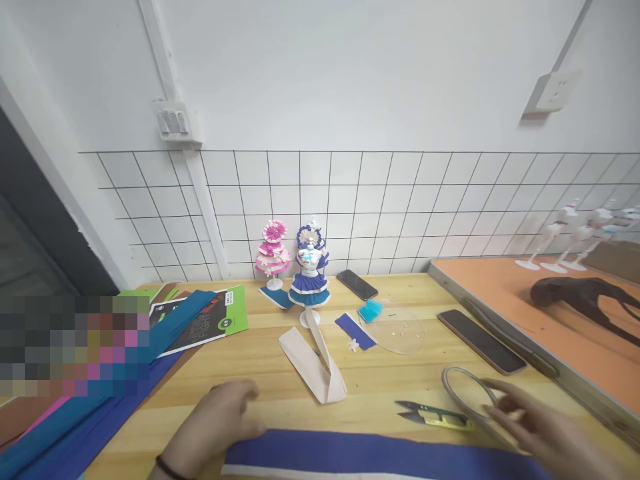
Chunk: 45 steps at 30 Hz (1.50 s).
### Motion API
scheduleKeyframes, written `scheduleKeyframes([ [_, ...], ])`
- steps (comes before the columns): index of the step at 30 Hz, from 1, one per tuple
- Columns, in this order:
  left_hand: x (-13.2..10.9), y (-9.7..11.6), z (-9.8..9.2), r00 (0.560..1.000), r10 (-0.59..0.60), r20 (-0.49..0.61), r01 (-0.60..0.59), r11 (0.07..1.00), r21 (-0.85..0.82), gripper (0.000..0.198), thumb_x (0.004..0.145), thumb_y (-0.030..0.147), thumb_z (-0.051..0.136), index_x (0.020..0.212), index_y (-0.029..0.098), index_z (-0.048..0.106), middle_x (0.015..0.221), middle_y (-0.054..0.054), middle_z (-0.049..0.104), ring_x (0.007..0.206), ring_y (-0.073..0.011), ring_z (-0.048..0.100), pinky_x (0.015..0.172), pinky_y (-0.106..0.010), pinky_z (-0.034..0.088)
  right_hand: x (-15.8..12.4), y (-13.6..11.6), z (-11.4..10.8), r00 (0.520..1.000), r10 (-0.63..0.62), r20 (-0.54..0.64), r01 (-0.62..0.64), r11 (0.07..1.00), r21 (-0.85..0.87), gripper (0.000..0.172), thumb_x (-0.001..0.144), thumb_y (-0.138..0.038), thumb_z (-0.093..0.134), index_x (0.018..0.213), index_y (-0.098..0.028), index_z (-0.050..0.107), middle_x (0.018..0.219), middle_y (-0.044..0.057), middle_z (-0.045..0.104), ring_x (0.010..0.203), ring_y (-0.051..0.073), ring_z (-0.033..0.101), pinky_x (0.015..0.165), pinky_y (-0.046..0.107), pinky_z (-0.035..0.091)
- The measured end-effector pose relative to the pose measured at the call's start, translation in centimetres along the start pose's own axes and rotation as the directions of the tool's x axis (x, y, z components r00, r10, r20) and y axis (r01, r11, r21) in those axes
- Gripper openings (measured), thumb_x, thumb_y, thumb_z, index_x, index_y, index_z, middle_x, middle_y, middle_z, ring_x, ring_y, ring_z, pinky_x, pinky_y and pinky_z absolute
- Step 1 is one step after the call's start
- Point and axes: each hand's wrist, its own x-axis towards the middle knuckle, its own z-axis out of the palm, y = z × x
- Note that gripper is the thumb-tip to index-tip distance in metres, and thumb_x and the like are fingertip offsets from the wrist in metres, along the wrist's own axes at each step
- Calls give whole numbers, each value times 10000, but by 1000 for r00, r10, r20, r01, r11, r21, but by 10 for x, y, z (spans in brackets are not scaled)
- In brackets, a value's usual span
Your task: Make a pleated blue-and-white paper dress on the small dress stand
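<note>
My left hand [215, 420] rests at the left end of a long dark-blue strip [350, 453] with a white lower edge. Its fingers are apart, and the thumb lies at the strip's corner. At the right, my right hand [535, 423] has its fingers on the near side of a thin, pale ring [453, 393], which looks like a narrow tape roll tilted over the table. Beside the ring lie thread snips [435, 417] with yellow-green handles. Beyond the strip is a folded beige strip [310, 370]. Behind it a small dress form [309, 267] wears a blue ruffled skirt.
A pink-dressed form [273, 257] stands at the back. Two phones, one near the wall [357, 285] and one at right [483, 340], flank a clear round disc [400, 330]. Blue and teal rolls [135, 360] lie left. An orange board [500, 287] borders the right.
</note>
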Motion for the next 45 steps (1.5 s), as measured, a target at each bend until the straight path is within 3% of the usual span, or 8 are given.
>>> scheduleKeyframes([
  [2,10,23,9,989,118,-92,-116,993,26,436,616,262,657,1049,211,635,1045,-61,632,1055,-259,530,926,-348,384,13,-59,26,977,-122,174,115,992,48,325,835,-390,472,1093,-228,586,799,83,671,654,203,654,590,278,530],
  [6,29,62,43,829,513,-224,-500,858,117,279,703,183,637,977,236,648,1097,-57,599,1123,-265,476,934,-390,401,22,-147,68,819,-509,265,529,849,-3,406,822,-112,425,1200,-224,523,1158,117,587,990,208,608,838,318,504],
  [9,31,73,57,792,558,-246,-540,830,142,173,779,80,520,815,197,642,1119,-64,591,1193,-242,427,998,-393,355,32,-183,82,652,-719,242,757,638,-143,537,795,20,394,1253,-244,487,1292,142,499,1179,257,476,924,425,445],
  [13,14,72,44,764,599,-239,-584,800,138,211,791,54,461,853,200,601,982,-40,631,1069,-188,514,982,-359,365,51,-213,89,490,-822,290,870,438,-228,322,872,-76,464,1135,-225,576,1338,150,464,1260,305,369,965,529,380],
  [18,-17,55,12,831,498,-247,-490,866,97,194,754,50,450,787,191,579,766,-2,629,785,-154,577,952,-362,362,54,-232,86,424,-834,353,905,395,-156,248,871,-49,439,772,-142,646,1200,129,571,1303,287,322,1061,497,266],
  [23,-43,27,-19,879,352,-321,-355,933,50,199,790,95,429,764,202,595,748,3,633,776,-160,571,916,-332,365,31,-244,65,380,-821,426,879,464,109,161,865,-163,497,819,-183,650,927,70,660,1140,224,501,1061,421,266],
  [32,-60,-30,-46,971,58,-232,-99,981,-169,238,832,350,467,955,254,646,1012,-6,682,980,-201,589,850,-269,433,23,-239,43,525,-574,628,522,800,295,155,836,-294,547,798,-180,644,739,-1,638,628,113,547,539,185,388],
  [45,-20,-73,-30,956,-21,-294,46,996,80,294,777,235,486,1026,214,642,1114,-53,679,1054,-220,599,923,-330,416,76,-160,60,673,-359,647,280,933,227,105,770,-203,513,799,-165,607,709,-16,590,654,135,529,567,207,384],
])
